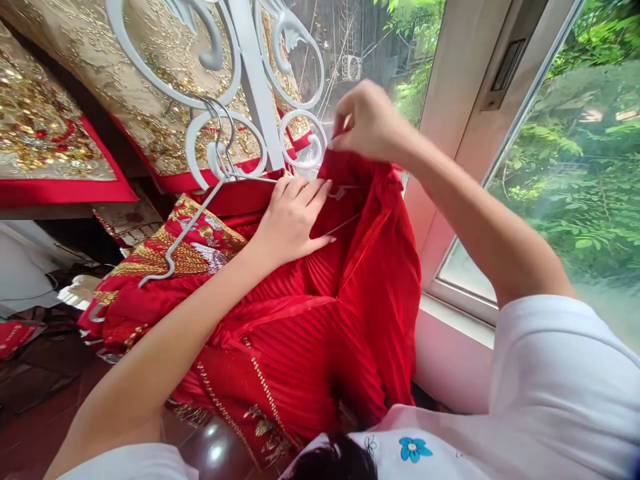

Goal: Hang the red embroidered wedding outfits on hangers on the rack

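Note:
A red pleated garment (310,333) hangs before me on a white hanger, with a gold-embroidered red piece (200,233) beside it at the left. My left hand (295,217) lies on the garment near its top edge and the hanger, fingers stretched out and thumb apart. Higher and to the right, my right hand (367,123) pinches the upper edge of the red fabric between thumb and fingers, lifting it. A white hanger (187,230) pokes out at the left; its metal hook loops over the white scrollwork rack (255,87). Part of another hanger shows inside the garment opening.
Cream-and-gold beaded panels with red borders (75,33) hang behind the rack at the left. A sliding window (460,133) stands at the right, its sill (455,320) below. Dark red floor tiles (200,447) show underneath.

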The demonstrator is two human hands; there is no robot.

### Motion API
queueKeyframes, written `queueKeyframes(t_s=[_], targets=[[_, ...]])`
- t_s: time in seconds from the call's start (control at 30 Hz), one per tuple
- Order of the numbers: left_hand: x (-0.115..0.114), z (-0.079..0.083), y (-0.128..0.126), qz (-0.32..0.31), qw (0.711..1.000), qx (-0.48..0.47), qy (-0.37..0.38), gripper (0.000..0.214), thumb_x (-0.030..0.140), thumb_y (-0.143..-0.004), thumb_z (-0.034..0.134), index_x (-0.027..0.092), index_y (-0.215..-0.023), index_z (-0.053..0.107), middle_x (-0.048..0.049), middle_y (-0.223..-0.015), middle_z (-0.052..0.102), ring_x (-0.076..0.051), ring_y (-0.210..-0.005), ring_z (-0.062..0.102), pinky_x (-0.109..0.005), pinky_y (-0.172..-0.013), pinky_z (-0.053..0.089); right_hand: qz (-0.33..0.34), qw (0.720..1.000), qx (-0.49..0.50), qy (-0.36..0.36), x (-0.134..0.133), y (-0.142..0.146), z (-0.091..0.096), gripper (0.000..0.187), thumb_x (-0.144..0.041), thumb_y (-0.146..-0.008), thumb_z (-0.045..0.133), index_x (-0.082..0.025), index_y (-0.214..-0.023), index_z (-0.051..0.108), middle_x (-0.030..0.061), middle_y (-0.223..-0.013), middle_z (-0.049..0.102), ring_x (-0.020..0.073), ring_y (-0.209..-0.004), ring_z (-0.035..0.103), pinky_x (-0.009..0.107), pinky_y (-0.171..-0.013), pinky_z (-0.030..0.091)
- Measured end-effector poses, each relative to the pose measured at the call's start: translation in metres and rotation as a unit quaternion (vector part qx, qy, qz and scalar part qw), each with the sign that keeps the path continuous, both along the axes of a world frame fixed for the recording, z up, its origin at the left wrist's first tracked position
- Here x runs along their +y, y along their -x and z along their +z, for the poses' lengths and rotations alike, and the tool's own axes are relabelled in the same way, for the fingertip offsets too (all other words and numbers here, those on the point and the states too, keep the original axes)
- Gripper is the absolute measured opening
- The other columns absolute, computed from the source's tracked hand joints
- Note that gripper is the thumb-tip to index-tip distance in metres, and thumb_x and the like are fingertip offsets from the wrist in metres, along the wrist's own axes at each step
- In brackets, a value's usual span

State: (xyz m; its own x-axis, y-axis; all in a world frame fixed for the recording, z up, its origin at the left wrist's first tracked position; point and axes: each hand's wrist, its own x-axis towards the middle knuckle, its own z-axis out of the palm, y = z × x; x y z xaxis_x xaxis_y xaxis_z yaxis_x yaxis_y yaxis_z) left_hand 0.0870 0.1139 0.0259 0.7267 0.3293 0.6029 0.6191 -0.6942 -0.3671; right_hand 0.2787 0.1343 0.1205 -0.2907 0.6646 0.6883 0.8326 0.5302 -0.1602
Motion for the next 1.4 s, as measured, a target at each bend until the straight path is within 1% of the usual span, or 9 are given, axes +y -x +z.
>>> queueKeyframes(t_s=[0.17,0.33,0.47,0.6,0.77,1.0,1.13,1.27,1.4], targets=[[-0.003,0.009,0.000,0.009,0.997,-0.078,0.017,0.059,0.033,-0.082,0.056,0.008,-0.132,0.039,-0.0186,-0.127,0.051,-0.031,-0.118,0.048,-0.044,-0.099,0.038,-0.077,0.989,-0.111,-0.067,-0.032,0.035,-0.070,0.021,-0.009,-0.086,0.043,-0.011,-0.090,0.063,0.0069,-0.072,0.056,0.0184,-0.073,0.056,0.032,-0.073,0.046],[-0.004,0.019,-0.011,0.036,0.998,0.025,0.034,0.050,0.023,-0.084,0.048,0.019,-0.133,0.043,-0.0128,-0.121,0.057,-0.031,-0.114,0.048,-0.050,-0.098,0.032,-0.114,0.979,-0.146,-0.084,-0.060,0.038,-0.123,0.038,-0.002,-0.086,0.029,-0.005,-0.113,0.056,0.0198,-0.100,0.061,0.0248,-0.088,0.058,0.036,-0.075,0.048],[-0.001,0.020,-0.021,0.047,0.998,0.048,-0.005,0.039,0.020,-0.085,0.047,0.023,-0.123,0.054,-0.0089,-0.103,0.064,-0.026,-0.100,0.055,-0.046,-0.091,0.037,0.009,0.990,0.103,-0.097,-0.055,0.001,-0.135,0.032,-0.022,-0.092,0.037,-0.014,-0.117,0.055,0.0114,-0.105,0.064,0.0185,-0.088,0.062,0.031,-0.078,0.051],[0.011,0.027,-0.023,0.051,0.997,0.060,-0.020,0.031,0.017,-0.087,0.044,0.019,-0.112,0.062,-0.0080,-0.085,0.068,-0.021,-0.082,0.061,-0.034,-0.075,0.043,0.048,0.928,0.344,-0.134,-0.031,-0.049,-0.149,0.033,-0.032,-0.087,0.048,-0.014,-0.112,0.059,0.0108,-0.104,0.065,0.0180,-0.095,0.063,0.031,-0.085,0.050],[0.028,0.045,-0.020,-0.021,0.997,0.020,0.068,0.036,0.015,-0.084,0.039,0.018,-0.101,0.070,-0.0061,-0.086,0.070,-0.018,-0.080,0.064,-0.032,-0.074,0.047,0.085,0.973,0.208,-0.059,-0.027,-0.077,-0.168,0.046,-0.025,-0.079,0.056,-0.017,-0.124,0.058,0.0076,-0.116,0.064,0.0201,-0.104,0.062,0.033,-0.090,0.050],[0.030,0.056,-0.012,-0.126,0.976,-0.057,0.167,0.045,0.012,-0.076,0.036,0.019,-0.105,0.070,-0.0025,-0.088,0.071,-0.015,-0.081,0.065,-0.031,-0.076,0.051,-0.186,0.937,0.177,-0.236,-0.072,-0.040,-0.176,0.048,-0.009,-0.078,0.036,-0.022,-0.115,0.065,0.0054,-0.112,0.066,0.0212,-0.106,0.062,0.037,-0.090,0.051],[0.034,0.054,-0.005,-0.121,0.976,0.024,0.177,0.039,0.014,-0.075,0.041,0.021,-0.099,0.071,-0.0021,-0.087,0.071,-0.016,-0.084,0.064,-0.035,-0.084,0.050,-0.188,0.978,-0.013,-0.087,-0.092,-0.002,-0.210,0.049,-0.009,-0.085,0.034,-0.018,-0.128,0.056,0.0107,-0.121,0.062,0.0205,-0.089,0.068,0.030,-0.065,0.055],[0.015,0.066,0.015,-0.044,0.993,0.072,0.077,0.032,0.021,-0.080,0.047,0.022,-0.104,0.067,-0.0016,-0.086,0.067,-0.019,-0.092,0.062,-0.048,-0.100,0.039,-0.170,0.985,-0.028,0.020,-0.107,-0.012,-0.193,0.041,-0.027,-0.086,0.050,-0.022,-0.126,0.056,0.0075,-0.093,0.071,0.0185,-0.063,0.065,0.027,-0.052,0.048],[-0.037,0.075,0.047,0.117,0.987,0.100,-0.053,0.033,0.027,-0.084,0.048,0.013,-0.111,0.062,-0.0094,-0.100,0.061,-0.029,-0.106,0.055,-0.052,-0.100,0.037,-0.184,0.962,0.141,-0.146,-0.101,-0.016,-0.144,0.029,-0.039,-0.091,0.043,-0.020,-0.087,0.065,0.0047,-0.070,0.065,0.0140,-0.057,0.058,0.027,-0.056,0.044]])
